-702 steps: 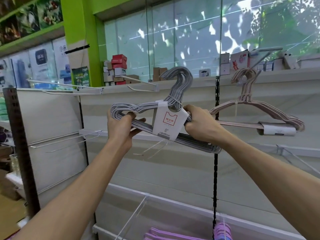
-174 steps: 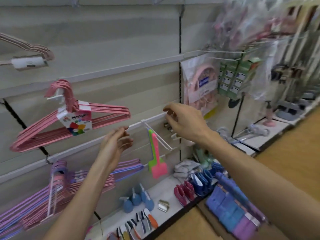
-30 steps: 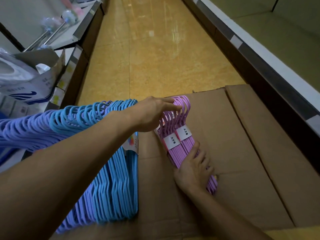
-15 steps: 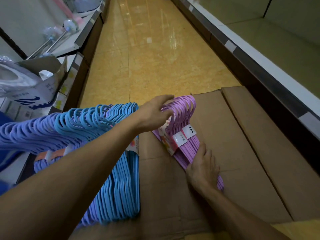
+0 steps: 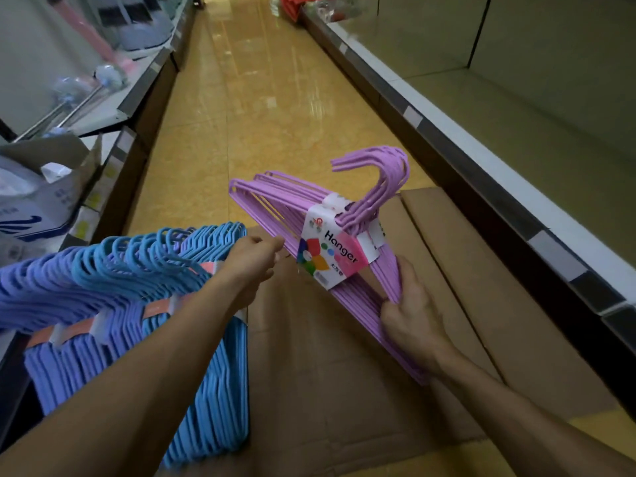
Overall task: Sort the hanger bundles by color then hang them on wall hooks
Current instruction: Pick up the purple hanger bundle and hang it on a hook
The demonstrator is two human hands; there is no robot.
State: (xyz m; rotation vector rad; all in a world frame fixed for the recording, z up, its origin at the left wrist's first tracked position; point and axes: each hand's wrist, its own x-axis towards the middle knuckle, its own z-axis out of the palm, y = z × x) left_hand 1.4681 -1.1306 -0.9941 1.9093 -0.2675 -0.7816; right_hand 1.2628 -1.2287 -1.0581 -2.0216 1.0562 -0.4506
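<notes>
We are lifting the bundle of purple plastic hangers [image 5: 347, 242] off the flattened brown cardboard [image 5: 344, 356], right hand [image 5: 411, 313] gripping its near corner, left hand [image 5: 253, 261] pinching its left side, keeping purple separate from the blue plastic hangers [image 5: 165, 304] stacked at left.

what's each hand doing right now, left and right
Left hand: pinches the lower bar of the purple hanger bundle.
Right hand: grips the same bundle at its near end, lifted off the cardboard.

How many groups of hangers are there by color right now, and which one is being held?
Purple hanger bundle: 1, lifted off the cardboard, left hand at one corner, right hand gripping the other.
Light blue hanger stack: 1, resting.
Periwinkle hanger stack: 1, resting.
Total: 3 color groups.
</notes>
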